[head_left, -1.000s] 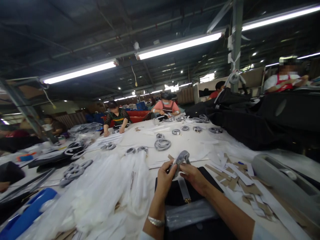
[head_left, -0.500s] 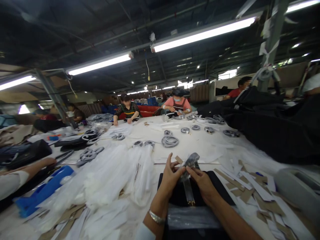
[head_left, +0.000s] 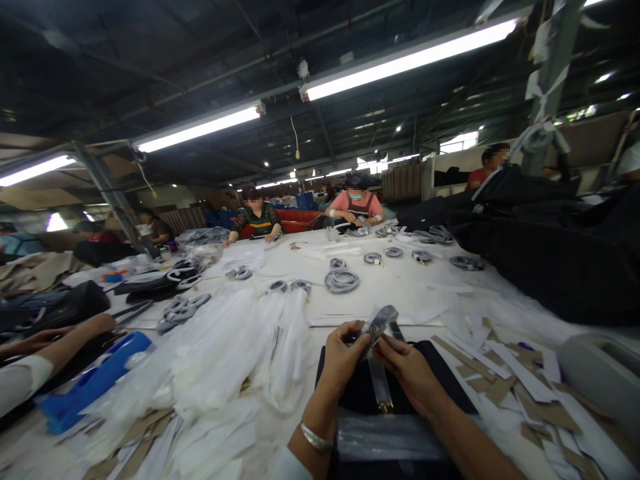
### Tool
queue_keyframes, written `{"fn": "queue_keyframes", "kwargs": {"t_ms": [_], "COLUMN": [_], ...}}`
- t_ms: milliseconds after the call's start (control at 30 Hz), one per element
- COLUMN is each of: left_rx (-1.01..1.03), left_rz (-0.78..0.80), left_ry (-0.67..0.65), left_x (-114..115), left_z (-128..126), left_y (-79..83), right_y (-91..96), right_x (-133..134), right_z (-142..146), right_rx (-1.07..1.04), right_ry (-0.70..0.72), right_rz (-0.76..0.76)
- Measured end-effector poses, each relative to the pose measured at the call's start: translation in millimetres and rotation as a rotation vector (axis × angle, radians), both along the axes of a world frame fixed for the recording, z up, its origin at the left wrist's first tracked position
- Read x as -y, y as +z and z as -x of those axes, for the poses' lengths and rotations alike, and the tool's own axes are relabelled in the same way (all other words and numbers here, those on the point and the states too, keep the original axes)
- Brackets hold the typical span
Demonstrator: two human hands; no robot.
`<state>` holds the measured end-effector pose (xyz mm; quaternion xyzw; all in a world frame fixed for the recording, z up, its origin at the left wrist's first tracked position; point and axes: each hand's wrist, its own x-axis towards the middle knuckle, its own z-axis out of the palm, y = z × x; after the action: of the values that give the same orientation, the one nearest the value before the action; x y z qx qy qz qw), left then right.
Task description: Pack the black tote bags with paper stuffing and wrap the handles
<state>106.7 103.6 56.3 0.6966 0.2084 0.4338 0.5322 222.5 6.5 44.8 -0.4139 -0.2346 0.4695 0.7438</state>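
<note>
My left hand point(head_left: 341, 357) and my right hand point(head_left: 407, 369) meet just above a black bag point(head_left: 440, 367) lying in front of me. Both pinch a grey strap in clear plastic wrap point(head_left: 379, 324), whose upper end sticks up between the fingers. Below the hands the strap hangs down to a small gold metal end point(head_left: 384, 402). A silver bracelet point(head_left: 314, 437) circles my left wrist. A clear plastic sheet point(head_left: 387, 437) lies over the bag near my forearms.
White plastic sleeves point(head_left: 235, 353) are heaped to the left, cardboard and paper strips point(head_left: 495, 373) to the right. Coiled grey straps point(head_left: 341, 280) dot the white table. A co-worker's arm point(head_left: 55, 347) and a blue tool point(head_left: 93, 383) are at far left; black bags point(head_left: 545, 247) pile up at right. Other people sit across the table.
The view swung left and a co-worker's arm came into sight. My hands stayed together on the wrapped strap, and my left fingers curled closer round it.
</note>
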Motion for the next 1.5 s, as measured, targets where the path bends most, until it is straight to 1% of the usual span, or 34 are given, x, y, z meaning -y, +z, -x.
{"fn": "queue_keyframes", "kwargs": {"t_ms": [133, 233, 367, 433, 533, 600, 733, 867, 967, 1100, 1200, 1267, 1333, 1433, 1500], "left_rx": [-0.009, -0.004, 0.008, 0.004, -0.014, -0.042, -0.171, -0.243, -0.275, -0.296, -0.327, -0.351, -0.371, -0.397, -0.388], "left_rz": [-0.031, -0.046, -0.042, -0.042, -0.076, -0.138, -0.284, -0.336, -0.368, -0.449, -0.573, -0.661, -0.715, -0.74, -0.712], "left_ry": [0.05, 0.052, 0.019, 0.027, 0.084, 0.14, 0.251, 0.328, 0.328, 0.299, 0.282, 0.266, 0.263, 0.269, 0.255], "left_x": [4.5, 7.7, 12.9, 16.9, 22.5, 24.5, 25.8, 30.1, 35.3, 40.3, 42.9, 45.0, 47.1, 47.6, 44.6], "left_z": [-4.5, -8.2, -9.3, -8.4, -7.4, -7.7, -10.0, -12.3, -14.2, -17.8, -19.7, -19.9, -19.8, -19.4, -18.9], "left_y": [-2.9, -4.5, -2.5, 0.2, 3.8, 4.4, 1.3, -2.7, -5.3, -10.2, -12.1, -11.0, -8.8, -6.6, -6.7], "right_y": [-11.1, -16.4, -15.7, -13.9, -12.2, -12.1, -13.2, -16.5, -20.3, -23.1, -21.2, -18.8, -16.4, -13.1, -10.3], "right_x": [-6.8, -10.4, -9.8, -8.5, -7.7, -8.4, -10.5, -11.7, -12.7, -13.4, -11.7, -9.9, -8.4, -7.0, -6.4], "right_z": [5.1, 8.6, 11.9, 12.6, 12.6, 12.4, 12.5, 12.4, 10.7, 7.9, 7.7, 8.4, 9.2, 9.9, 10.5], "right_rx": [-0.023, 0.005, 0.125, 0.2, 0.267, 0.287, 0.302, 0.327, 0.357, 0.352, 0.302, 0.249, 0.205, 0.175, 0.178], "right_ry": [-0.13, -0.229, -0.318, -0.348, -0.351, -0.349, -0.358, -0.368, -0.386, -0.411, -0.419, -0.41, -0.397, -0.375, -0.365], "right_rz": [0.047, 0.045, 0.042, 0.045, 0.029, 0.014, 0.009, -0.023, -0.031, -0.019, -0.015, -0.027, -0.04, -0.045, -0.038]}}
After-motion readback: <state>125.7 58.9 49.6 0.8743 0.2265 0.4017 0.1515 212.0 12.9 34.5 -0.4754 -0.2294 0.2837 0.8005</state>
